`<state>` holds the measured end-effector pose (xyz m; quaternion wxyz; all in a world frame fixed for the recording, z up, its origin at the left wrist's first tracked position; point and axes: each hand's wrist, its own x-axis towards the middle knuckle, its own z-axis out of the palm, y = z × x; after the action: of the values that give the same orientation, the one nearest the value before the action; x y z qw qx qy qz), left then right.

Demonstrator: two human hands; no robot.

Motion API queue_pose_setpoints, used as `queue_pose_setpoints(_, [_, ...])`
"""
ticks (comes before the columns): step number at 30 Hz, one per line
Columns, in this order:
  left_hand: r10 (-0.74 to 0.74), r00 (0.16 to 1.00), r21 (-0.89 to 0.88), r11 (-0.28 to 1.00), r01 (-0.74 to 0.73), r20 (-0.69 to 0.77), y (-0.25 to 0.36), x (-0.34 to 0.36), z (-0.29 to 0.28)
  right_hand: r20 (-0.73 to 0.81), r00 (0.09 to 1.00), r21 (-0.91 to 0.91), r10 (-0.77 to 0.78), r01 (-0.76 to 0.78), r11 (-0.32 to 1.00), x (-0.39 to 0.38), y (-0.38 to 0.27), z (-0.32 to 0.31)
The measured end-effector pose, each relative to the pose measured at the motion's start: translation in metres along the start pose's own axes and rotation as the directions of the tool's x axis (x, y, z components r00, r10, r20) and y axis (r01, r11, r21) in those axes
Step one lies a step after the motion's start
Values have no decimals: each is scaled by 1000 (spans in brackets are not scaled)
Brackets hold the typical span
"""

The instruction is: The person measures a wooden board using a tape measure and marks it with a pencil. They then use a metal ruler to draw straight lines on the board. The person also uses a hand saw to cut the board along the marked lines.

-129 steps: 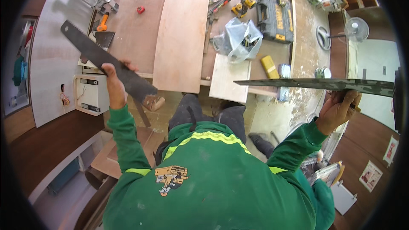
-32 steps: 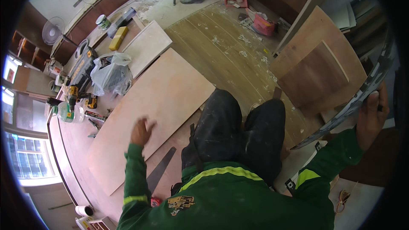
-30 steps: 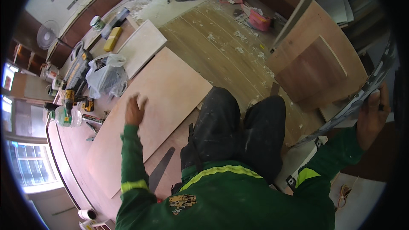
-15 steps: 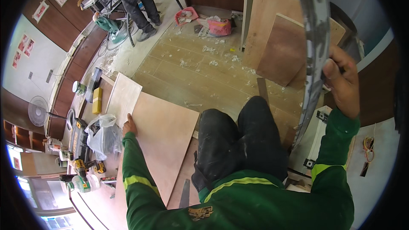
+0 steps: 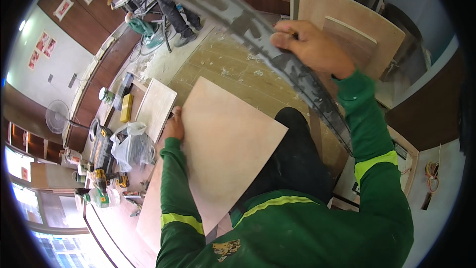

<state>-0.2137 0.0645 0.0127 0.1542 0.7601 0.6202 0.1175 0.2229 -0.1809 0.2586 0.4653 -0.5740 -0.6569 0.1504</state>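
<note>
A smooth, pale plywood panel (image 5: 228,139) lies slanted across the bench edge and my lap. My left hand (image 5: 173,126) is closed on its left edge. Raised in my right hand (image 5: 312,44) is a long grey metal straightedge (image 5: 243,20), smeared with dull patches. My thumb and fingers pinch it by its edge. It slants from the top of the view down to the right, near my right forearm. Beside my left hand lies a narrower wood board (image 5: 155,106).
Left on the bench are a yellow block (image 5: 127,107), a plastic bag (image 5: 130,144), a cordless drill (image 5: 100,177) and a clear jug (image 5: 106,197). Boards (image 5: 367,15) lean at the far right. A person (image 5: 177,20) stands at the back. Shavings litter the wooden floor (image 5: 213,62).
The plywood panel has shifted right and turned, now covering part of my lap, with my left hand on its edge. My right hand has swung the straightedge leftward from upright to a slant.
</note>
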Motion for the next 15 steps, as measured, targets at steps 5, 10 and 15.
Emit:
queue_pose_setpoints(5, [123,983,-194,970,-148,-135,31,8,59,14,998,-67,-57,58,996,9,11,36])
queue_pose_setpoints(10, [306,912,-119,930,-348,-272,5,0,62,50,992,-36,-116,118,992,49,16,97])
queue_pose_setpoints(15, [330,914,-783,493,-380,-236,88,-70,32,268,962,-90,57,-34,995,93,29,165])
